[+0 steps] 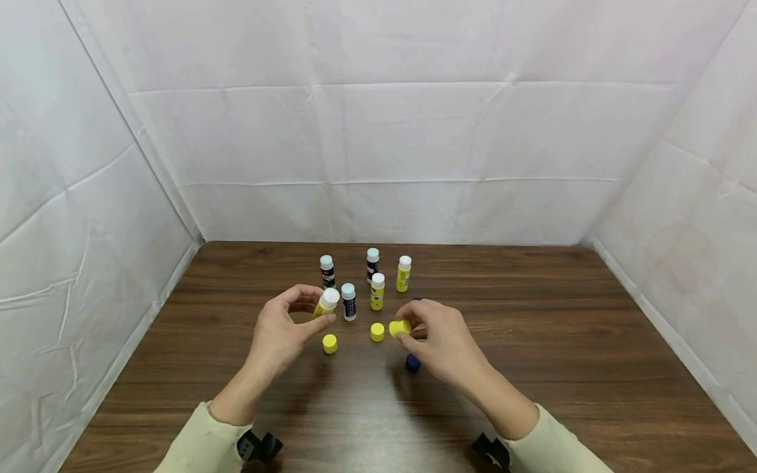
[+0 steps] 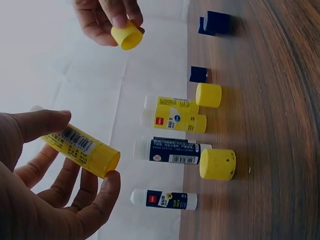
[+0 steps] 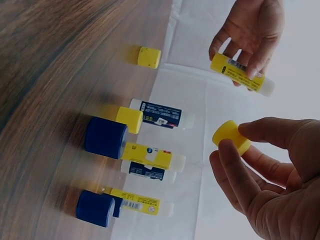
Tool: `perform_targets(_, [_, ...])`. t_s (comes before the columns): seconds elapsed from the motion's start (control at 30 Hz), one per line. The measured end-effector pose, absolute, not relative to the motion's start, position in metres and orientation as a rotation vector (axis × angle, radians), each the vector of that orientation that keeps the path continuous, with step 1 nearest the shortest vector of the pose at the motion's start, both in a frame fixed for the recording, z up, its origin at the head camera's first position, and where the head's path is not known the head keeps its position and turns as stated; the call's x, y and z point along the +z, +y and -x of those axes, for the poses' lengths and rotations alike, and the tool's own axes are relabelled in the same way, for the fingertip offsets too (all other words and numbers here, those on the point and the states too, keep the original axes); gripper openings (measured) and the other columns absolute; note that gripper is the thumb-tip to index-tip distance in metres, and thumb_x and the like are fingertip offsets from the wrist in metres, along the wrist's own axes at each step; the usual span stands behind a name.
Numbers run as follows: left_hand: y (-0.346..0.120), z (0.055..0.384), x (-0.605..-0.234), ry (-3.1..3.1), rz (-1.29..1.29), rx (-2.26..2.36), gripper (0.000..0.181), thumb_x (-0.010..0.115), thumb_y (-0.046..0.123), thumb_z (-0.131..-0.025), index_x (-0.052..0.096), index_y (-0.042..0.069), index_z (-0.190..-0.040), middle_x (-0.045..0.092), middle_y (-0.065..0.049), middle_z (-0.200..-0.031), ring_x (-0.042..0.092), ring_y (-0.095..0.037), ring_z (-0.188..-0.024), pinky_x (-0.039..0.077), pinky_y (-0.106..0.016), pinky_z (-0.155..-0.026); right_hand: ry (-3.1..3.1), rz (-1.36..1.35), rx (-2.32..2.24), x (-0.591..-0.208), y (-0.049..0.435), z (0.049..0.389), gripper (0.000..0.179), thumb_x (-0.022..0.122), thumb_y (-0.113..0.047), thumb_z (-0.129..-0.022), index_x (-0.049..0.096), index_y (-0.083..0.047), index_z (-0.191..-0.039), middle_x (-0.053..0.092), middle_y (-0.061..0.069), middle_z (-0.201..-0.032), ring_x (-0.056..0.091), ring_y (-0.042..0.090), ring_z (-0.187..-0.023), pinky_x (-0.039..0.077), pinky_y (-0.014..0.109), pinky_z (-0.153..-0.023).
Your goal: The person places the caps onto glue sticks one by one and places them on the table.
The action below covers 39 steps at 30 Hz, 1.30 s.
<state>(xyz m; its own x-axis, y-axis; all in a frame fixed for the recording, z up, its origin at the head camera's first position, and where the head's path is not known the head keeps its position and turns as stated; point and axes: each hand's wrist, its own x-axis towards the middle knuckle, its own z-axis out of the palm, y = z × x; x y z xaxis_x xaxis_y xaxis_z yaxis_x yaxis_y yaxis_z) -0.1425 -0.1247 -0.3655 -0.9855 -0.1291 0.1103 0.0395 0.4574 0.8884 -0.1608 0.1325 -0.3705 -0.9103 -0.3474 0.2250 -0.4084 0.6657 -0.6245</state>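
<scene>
My left hand (image 1: pixel 284 325) grips a yellow glue stick (image 1: pixel 327 302) between thumb and fingers, above the table, its white end tilted upward. The barcode label of that glue stick (image 2: pixel 80 145) faces the left wrist camera. My right hand (image 1: pixel 436 332) pinches a yellow cap (image 1: pixel 399 328) between thumb and fingertips, apart from the glue stick. In the left wrist view the cap's open end (image 2: pixel 131 40) shows. Two more yellow caps, one on the left (image 1: pixel 330 343) and one in the middle (image 1: pixel 377 332), stand on the table below the hands.
Behind the hands stand uncapped glue sticks: several dark blue ones (image 1: pixel 349 303) and two yellow ones (image 1: pixel 377 292). Dark blue caps (image 3: pixel 106 137) stand near my right hand, partly hidden by it in the head view. White cloth walls (image 1: pixel 378 131) enclose the wooden table (image 1: pixel 532 315).
</scene>
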Motion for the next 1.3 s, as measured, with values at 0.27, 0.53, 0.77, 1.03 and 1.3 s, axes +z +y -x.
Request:
perform_targets(0.27, [-0.121,0.139,-0.365,-2.503,-0.029,-1.648,0.031,0.085,0.013,-0.083,0.071,0.015,-0.111,0.070,-0.005,-0.110,0.063,-0.022,-0.106,0.051,-0.040,-0.091,-2.695,-0.699,1.205,-0.366,0.138,0.152,0.026,0.082,-0.003,-0.084,0.071,-0.016,-0.103,0.066,-0.007,-0.098,0.069,0.008,-0.088,0.058,0.018,-0.074])
perform_targets(0.53, [-0.117,0.134,-0.361,-2.495,-0.011,-1.706,0.032,0.085,0.014,-0.084,0.071,0.015,-0.112,0.069,-0.004,-0.112,0.063,-0.021,-0.106,0.052,-0.037,-0.089,-2.564,-0.786,1.295,-0.360,0.140,0.143,0.030,0.081,0.001,-0.082,0.071,-0.014,-0.105,0.068,-0.006,-0.101,0.068,0.008,-0.090,0.060,0.023,-0.075])
perform_targets(0.77, [-0.114,0.132,-0.357,-2.506,-0.015,-1.672,0.029,0.085,0.014,-0.084,0.071,0.017,-0.110,0.069,-0.002,-0.112,0.062,-0.020,-0.108,0.054,-0.036,-0.087,-2.479,-0.817,1.357,-0.354,0.136,0.137,0.030,0.081,0.002,-0.082,0.071,-0.014,-0.105,0.067,-0.008,-0.102,0.068,0.007,-0.093,0.060,0.022,-0.074])
perform_targets(1.03, [-0.111,0.130,-0.357,-2.518,0.028,-1.560,0.028,0.086,0.014,-0.083,0.072,0.021,-0.106,0.071,0.001,-0.105,0.063,-0.018,-0.104,0.058,-0.038,-0.083,-2.422,-0.783,1.411,-0.354,0.134,0.136,0.031,0.082,0.003,-0.082,0.072,-0.014,-0.106,0.069,-0.005,-0.104,0.068,0.009,-0.092,0.061,0.024,-0.074])
perform_targets(1.3, [-0.109,0.127,-0.354,-2.504,0.071,-1.512,0.030,0.086,0.014,-0.082,0.072,0.023,-0.108,0.070,0.003,-0.104,0.068,-0.017,-0.090,0.058,-0.033,-0.072,-2.357,-0.775,1.445,-0.357,0.134,0.136,0.031,0.082,0.003,-0.082,0.072,-0.013,-0.106,0.069,-0.002,-0.106,0.070,0.011,-0.091,0.060,0.023,-0.074])
